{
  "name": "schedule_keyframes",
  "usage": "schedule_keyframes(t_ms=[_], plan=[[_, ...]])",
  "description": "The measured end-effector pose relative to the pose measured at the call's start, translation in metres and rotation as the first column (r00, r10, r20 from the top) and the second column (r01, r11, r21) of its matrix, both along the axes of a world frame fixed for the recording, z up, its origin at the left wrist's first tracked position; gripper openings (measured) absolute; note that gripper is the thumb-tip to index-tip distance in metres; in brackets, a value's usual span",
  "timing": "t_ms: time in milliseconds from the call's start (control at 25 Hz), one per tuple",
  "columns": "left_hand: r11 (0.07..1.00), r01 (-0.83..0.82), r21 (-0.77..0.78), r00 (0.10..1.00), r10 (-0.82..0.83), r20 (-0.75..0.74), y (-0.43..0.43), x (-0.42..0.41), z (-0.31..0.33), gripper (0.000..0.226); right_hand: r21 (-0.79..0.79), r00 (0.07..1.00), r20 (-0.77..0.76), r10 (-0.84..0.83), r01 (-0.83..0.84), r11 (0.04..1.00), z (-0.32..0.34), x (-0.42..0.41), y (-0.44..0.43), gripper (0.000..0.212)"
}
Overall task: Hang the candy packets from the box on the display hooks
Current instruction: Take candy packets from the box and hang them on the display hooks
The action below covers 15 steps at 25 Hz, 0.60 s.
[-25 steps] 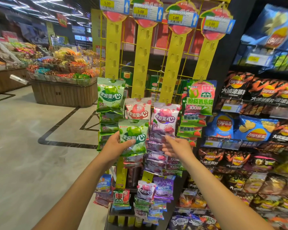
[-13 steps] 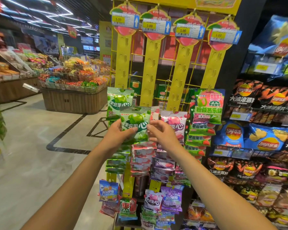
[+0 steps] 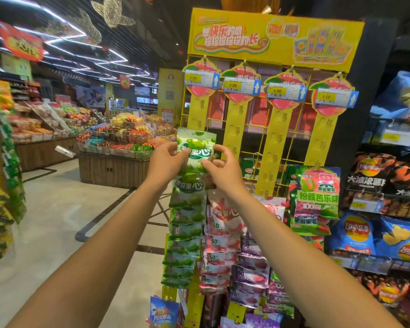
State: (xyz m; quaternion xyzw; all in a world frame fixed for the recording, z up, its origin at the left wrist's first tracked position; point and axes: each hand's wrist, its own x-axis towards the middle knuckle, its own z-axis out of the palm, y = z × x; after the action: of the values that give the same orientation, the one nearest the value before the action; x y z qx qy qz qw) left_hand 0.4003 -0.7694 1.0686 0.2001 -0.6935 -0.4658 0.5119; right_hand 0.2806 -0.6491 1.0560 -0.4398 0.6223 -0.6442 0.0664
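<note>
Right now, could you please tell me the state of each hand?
Left hand: closed, gripping the left edge of the green candy packet.
Right hand: closed, pinching the same packet's right edge.

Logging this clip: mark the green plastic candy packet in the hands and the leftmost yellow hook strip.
green plastic candy packet (image 3: 197, 145): head view, printed front.
leftmost yellow hook strip (image 3: 197, 114): head view, bare upper part.

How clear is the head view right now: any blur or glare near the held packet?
Head view: the green packet is legible at centre, held by left hand and right hand; the left-edge goods are smeared and bowed by the wide lens; ceiling lights streak.
</note>
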Motion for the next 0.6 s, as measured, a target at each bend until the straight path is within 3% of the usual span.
schedule_keyframes(t_ms=[160, 280, 320, 440, 600], plan=[[0.998, -0.062, -0.017, 0.992, 0.064, 0.105, -0.011, -0.003, -0.004, 0.045, 0.044, 0.996, -0.049, -0.075, 0.078, 0.996, -0.004, -0.005, -0.013, 0.056], [0.991, -0.125, -0.039, 0.974, 0.130, 0.187, -0.020, -0.006, -0.026, 0.009, 0.080, 0.993, -0.069, -0.098, 0.104, 0.991, -0.019, -0.002, -0.014, 0.058], [0.992, -0.120, -0.044, 0.972, 0.126, 0.200, -0.021, -0.006, -0.033, 0.009, 0.087, 0.992, -0.074, -0.099, 0.105, 0.991, -0.025, -0.002, -0.014, 0.059], [0.988, -0.150, -0.044, 0.971, 0.156, 0.182, -0.018, -0.004, -0.041, 0.048, 0.083, 0.990, -0.099, -0.098, 0.107, 0.991, -0.034, -0.001, -0.013, 0.059], [0.983, -0.180, -0.028, 0.968, 0.182, 0.171, -0.013, -0.001, -0.041, 0.044, 0.082, 0.980, -0.159, -0.121, 0.135, 0.987, -0.034, -0.001, -0.011, 0.059]])
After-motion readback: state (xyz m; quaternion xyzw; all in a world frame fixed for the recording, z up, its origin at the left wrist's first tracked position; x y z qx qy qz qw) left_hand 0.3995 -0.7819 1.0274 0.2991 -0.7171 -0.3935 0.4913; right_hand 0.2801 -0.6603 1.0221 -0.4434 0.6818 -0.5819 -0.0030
